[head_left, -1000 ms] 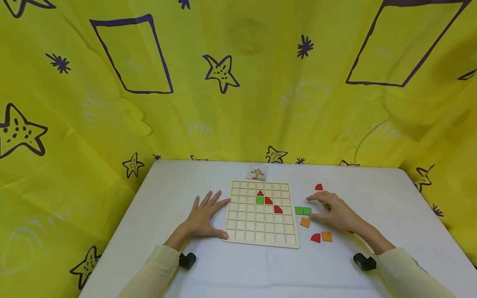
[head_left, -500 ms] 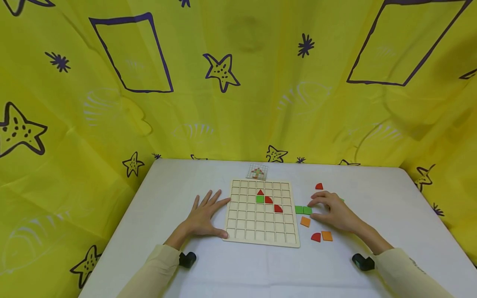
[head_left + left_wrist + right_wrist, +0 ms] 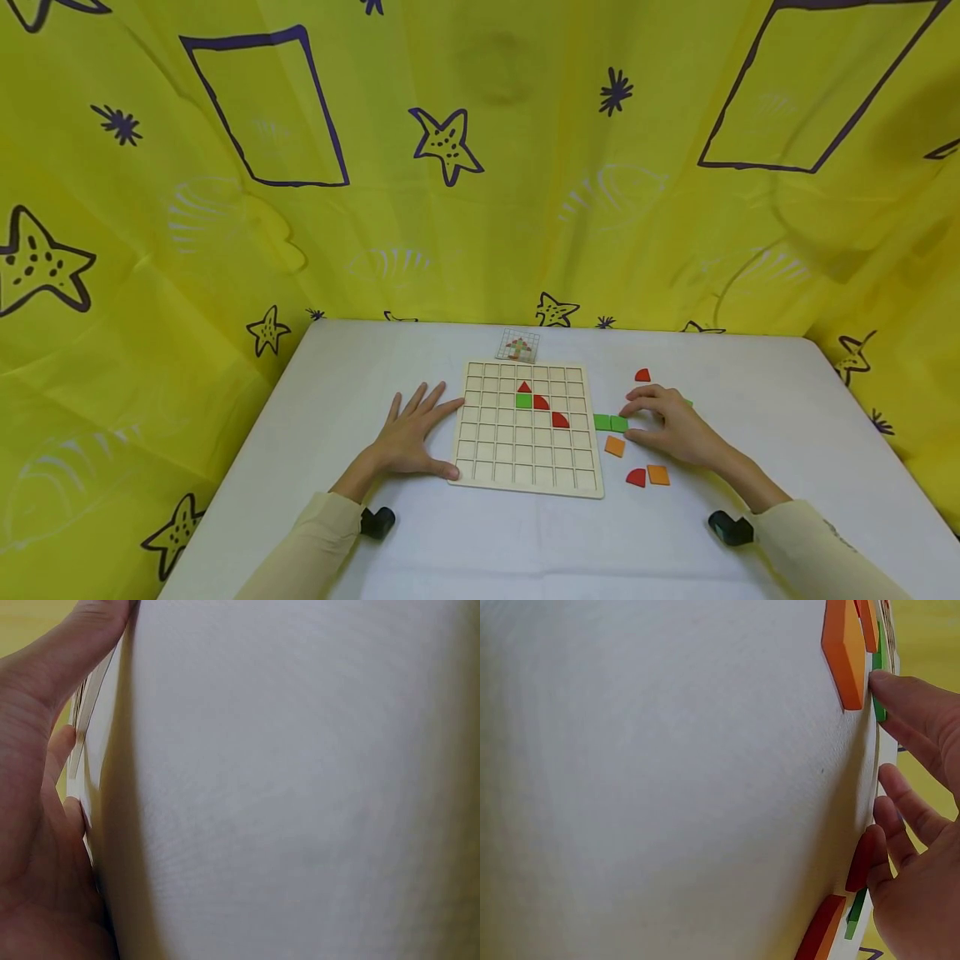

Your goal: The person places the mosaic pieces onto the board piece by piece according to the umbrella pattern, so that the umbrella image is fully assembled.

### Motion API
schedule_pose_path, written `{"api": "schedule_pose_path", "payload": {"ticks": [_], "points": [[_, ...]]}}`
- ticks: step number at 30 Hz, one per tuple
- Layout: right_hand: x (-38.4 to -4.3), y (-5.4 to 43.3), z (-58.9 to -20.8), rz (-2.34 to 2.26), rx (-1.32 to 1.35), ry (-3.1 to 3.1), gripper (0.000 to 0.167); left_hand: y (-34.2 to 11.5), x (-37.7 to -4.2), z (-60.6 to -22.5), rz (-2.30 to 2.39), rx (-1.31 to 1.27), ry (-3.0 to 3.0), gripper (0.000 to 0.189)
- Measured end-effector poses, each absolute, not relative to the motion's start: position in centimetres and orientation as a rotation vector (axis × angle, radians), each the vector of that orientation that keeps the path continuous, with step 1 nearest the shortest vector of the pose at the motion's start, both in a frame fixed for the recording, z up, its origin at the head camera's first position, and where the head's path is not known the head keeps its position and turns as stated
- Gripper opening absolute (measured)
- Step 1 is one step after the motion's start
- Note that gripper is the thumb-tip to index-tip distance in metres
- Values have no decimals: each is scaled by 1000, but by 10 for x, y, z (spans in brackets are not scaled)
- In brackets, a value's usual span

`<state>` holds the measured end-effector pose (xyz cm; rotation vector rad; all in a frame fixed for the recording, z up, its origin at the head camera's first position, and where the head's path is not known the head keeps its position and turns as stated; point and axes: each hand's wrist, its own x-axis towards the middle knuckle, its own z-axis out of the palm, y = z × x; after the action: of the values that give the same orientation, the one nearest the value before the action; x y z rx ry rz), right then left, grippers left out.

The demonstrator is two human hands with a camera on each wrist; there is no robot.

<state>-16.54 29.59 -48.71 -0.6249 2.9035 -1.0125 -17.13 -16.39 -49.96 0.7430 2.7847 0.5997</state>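
Observation:
A cream grid board (image 3: 487,455) lies on the table, holding a red triangle (image 3: 524,387), a green square (image 3: 523,402) and two red quarter-circles (image 3: 560,420). My left hand (image 3: 408,437) is spread flat beside it, thumb and index fingertip on its left edge. My right hand (image 3: 678,429) pinches a green square tile (image 3: 618,424) between thumb and index finger, right of the board. Another green tile (image 3: 602,422) lies against it on the left. In the right wrist view the thumb rests at the edge of the green tile (image 3: 879,701), and the other fingers curl over further tiles.
A small pattern card (image 3: 517,345) lies behind the board. Around my right hand are orange squares (image 3: 615,447), (image 3: 657,475), red quarter-circles (image 3: 642,376), (image 3: 636,477) and a green piece (image 3: 689,402) partly hidden by the hand. A yellow curtain (image 3: 480,233) surrounds the table.
My right thumb and index finger have closed in on the green tile's edges. A green piece behind the hand has come into view, while a red one under the wrist is now covered. The left hand stays put.

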Motion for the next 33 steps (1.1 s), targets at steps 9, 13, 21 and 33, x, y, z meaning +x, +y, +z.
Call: {"api": "schedule_pose_path", "payload": {"ticks": [9, 13, 21, 33], "points": [[-165, 294, -481, -979, -620, 2897, 18, -164, -171, -498, 590, 746, 2790, 114], [-167, 295, -476, -944, -658, 2887, 18, -163, -172, -498, 599, 749, 2794, 113], [-175, 295, -465, -926, -735, 2841, 20, -163, -172, -497, 589, 754, 2786, 113], [-181, 280, -451, -1041, -766, 2837, 18, -164, -172, -498, 567, 744, 2778, 114]]}}
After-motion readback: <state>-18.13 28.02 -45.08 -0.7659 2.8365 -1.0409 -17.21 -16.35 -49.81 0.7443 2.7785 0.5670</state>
